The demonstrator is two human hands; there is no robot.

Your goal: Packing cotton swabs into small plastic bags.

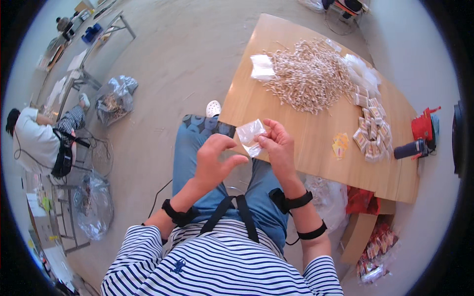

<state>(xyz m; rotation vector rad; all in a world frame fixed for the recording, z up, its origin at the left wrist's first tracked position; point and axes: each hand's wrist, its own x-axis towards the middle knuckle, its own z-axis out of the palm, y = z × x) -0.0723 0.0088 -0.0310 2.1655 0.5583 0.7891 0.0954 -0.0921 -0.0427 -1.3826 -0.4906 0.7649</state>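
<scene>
While in right grip [280, 149] a clear bag [249, 134], filled packets [374, 129] rightward.

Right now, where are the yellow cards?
In the head view, the yellow cards lie on the table, right of centre, between the right hand and small packs.

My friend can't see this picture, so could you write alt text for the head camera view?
A person's right-hand grip pinches a small clear plastic bag, with the left-hand grip open beside it. On the wooden table lie a heap of thin sticks resembling cotton swabs, a cluster of small packs and some flat yellow pieces.
</scene>
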